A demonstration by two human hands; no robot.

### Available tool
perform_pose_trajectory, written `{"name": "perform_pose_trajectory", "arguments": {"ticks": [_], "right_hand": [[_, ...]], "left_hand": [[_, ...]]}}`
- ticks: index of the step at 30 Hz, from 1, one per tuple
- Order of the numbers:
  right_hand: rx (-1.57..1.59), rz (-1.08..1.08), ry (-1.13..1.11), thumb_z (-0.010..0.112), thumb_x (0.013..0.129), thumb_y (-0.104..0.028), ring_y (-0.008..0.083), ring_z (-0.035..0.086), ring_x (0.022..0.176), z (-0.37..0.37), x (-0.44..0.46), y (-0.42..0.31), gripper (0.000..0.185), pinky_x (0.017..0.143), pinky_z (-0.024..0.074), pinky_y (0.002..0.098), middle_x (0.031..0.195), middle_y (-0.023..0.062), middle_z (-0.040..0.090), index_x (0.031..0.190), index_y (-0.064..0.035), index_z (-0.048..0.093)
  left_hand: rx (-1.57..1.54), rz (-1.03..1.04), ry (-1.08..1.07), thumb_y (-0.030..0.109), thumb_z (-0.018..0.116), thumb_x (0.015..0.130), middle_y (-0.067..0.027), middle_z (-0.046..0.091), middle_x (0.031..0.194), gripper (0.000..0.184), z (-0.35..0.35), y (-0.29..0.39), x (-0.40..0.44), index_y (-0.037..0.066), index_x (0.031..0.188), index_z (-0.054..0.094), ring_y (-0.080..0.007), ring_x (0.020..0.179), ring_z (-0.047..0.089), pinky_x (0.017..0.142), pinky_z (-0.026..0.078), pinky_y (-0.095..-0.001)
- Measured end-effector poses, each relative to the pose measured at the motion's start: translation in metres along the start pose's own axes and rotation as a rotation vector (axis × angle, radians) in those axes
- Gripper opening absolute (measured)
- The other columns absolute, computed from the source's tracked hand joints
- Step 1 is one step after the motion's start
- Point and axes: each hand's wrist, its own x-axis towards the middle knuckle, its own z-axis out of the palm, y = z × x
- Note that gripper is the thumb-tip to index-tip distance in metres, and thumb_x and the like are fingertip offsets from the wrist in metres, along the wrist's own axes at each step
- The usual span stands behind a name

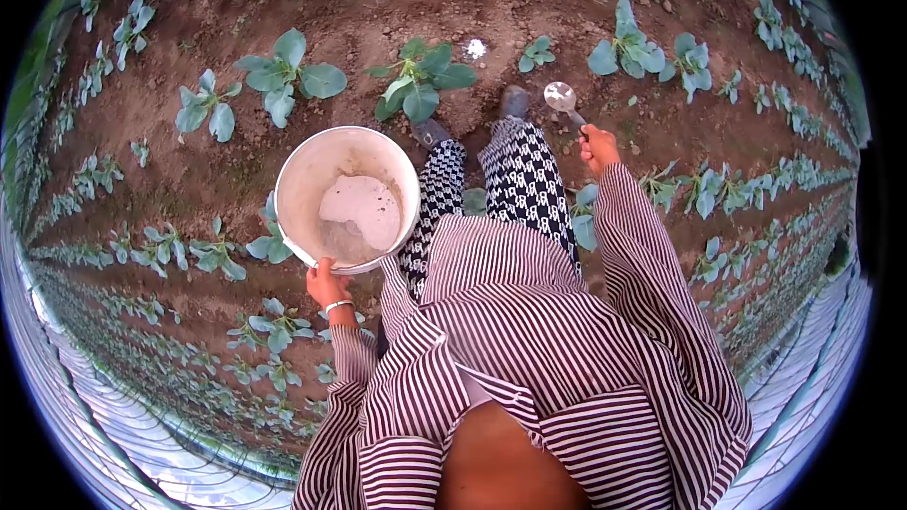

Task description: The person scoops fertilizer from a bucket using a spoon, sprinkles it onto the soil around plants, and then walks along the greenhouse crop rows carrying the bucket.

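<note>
My left hand [329,285] is closed on the near rim of a white bucket [295,191], which hangs tilted at my left side. Pale granular material [364,208] covers part of the bucket's bottom. In my right hand [599,147] is the handle of a spoon [560,96], held out over the soil with some white residue in its bowl. A small white heap [475,48] lies on the ground ahead, between a large leafy plant [419,85] and a small seedling [537,54].
Rows of leafy green plants [628,45] run across the brown soil [397,0] on every side. My shoes [514,102] stand close to the nearest row. Clear plastic sheeting [123,387] on a frame curves along the lower edges of the view.
</note>
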Motion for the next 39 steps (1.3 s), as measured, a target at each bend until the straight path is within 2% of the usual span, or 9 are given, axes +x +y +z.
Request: {"name": "perform_pose_trajectory", "arguments": {"ticks": [8,11,14,17,23,32,36,38,39], "right_hand": [[0.162,-0.119,-0.07,0.058,0.083,-0.012,0.0068,0.035,0.045,0.0,-0.032,-0.021,0.015,0.038,0.0277,0.0224,0.068,0.0048,0.048,0.087,-0.0016,0.048],[0.212,-0.128,-0.073,0.058,0.083,-0.013,0.0065,0.035,0.046,0.005,-0.04,-0.018,0.015,0.038,0.0276,0.0227,0.068,0.0045,0.048,0.087,-0.0014,0.049],[0.238,-0.108,-0.093,0.058,0.084,-0.013,0.0064,0.035,0.046,-0.004,-0.049,-0.007,0.015,0.039,0.0274,0.0229,0.068,0.0043,0.048,0.087,-0.0011,0.05],[0.232,-0.077,-0.066,0.057,0.084,-0.014,0.0063,0.034,0.046,-0.015,-0.052,0.009,0.015,0.039,0.027,0.0226,0.067,0.0041,0.048,0.088,-0.001,0.051],[0.2,-0.008,0.004,0.057,0.086,-0.016,0.005,0.033,0.045,-0.02,-0.05,0.016,0.015,0.037,0.0258,0.0207,0.068,0.0026,0.048,0.088,-0.0032,0.049],[0.086,-0.205,-0.405,0.057,0.087,-0.016,0.0031,0.032,0.045,0.039,-0.095,-0.066,0.015,0.038,0.0257,0.0176,0.069,0.0032,0.05,0.09,-0.0038,0.049],[-0.027,-0.056,-0.667,0.054,0.089,-0.013,0.002,0.032,0.044,0.098,-0.113,-0.093,0.015,0.037,0.025,0.017,0.069,0.0021,0.049,0.097,-0.001,0.05],[-0.222,-0.034,-0.746,0.055,0.089,-0.013,0.0031,0.033,0.043,0.131,-0.115,-0.099,0.013,0.036,0.0255,0.018,0.067,0.0023,0.049,0.091,-0.0001,0.053],[-0.307,-0.015,-0.783,0.055,0.088,-0.013,0.0036,0.034,0.042,0.147,-0.119,-0.095,0.013,0.036,0.0258,0.0184,0.067,0.0024,0.049,0.088,0.0003,0.055]], "left_hand": [[-0.105,0.024,0.004,0.017,0.063,0.067,-0.0096,0.058,0.086,0.029,-0.002,0.02,0.009,0.002,0.092,0.056,-0.0228,0.076,0.058,0.055,0.049,-0.0409],[-0.087,0.035,0.042,0.017,0.063,0.066,-0.0046,0.049,0.078,0.033,0.002,0.032,0.015,0.002,0.094,0.053,-0.0185,0.062,0.048,0.049,0.042,-0.032],[-0.07,0.04,-0.047,0.018,0.064,0.067,-0.0039,0.051,0.076,0.031,0.007,0.043,0.029,0.004,0.093,0.056,-0.0166,0.067,0.05,0.057,0.045,-0.0363],[-0.043,0.124,-0.042,0.02,0.066,0.066,-0.002,0.047,0.074,0.032,0.025,0.058,0.022,0.004,0.092,0.055,-0.0149,0.065,0.048,0.055,0.043,-0.0336],[-0.003,0.23,-0.054,0.019,0.066,0.065,-0.0031,0.052,0.081,0.035,0.043,0.073,0.018,0.003,0.094,0.056,-0.0148,0.068,0.05,0.052,0.042,-0.0313],[0.118,0.389,-0.084,0.013,0.066,0.067,-0.0013,0.053,0.074,0.039,0.08,0.106,-0.004,-0.003,0.102,0.057,-0.0104,0.058,0.05,0.044,0.043,-0.025],[0.171,0.476,-0.087,0.008,0.068,0.066,-0.0019,0.055,0.079,0.044,0.1,0.114,-0.027,-0.005,0.106,0.056,-0.0086,0.059,0.049,0.046,0.041,-0.0213],[0.308,0.68,-0.087,0.009,0.069,0.066,-0.0021,0.055,0.081,0.046,0.11,0.112,-0.021,-0.005,0.108,0.056,-0.0082,0.063,0.049,0.051,0.042,-0.0216],[0.327,0.687,-0.082,0.009,0.07,0.066,-0.0022,0.056,0.082,0.047,0.116,0.119,-0.027,-0.005,0.109,0.056,-0.0084,0.065,0.05,0.054,0.043,-0.0224]]}}
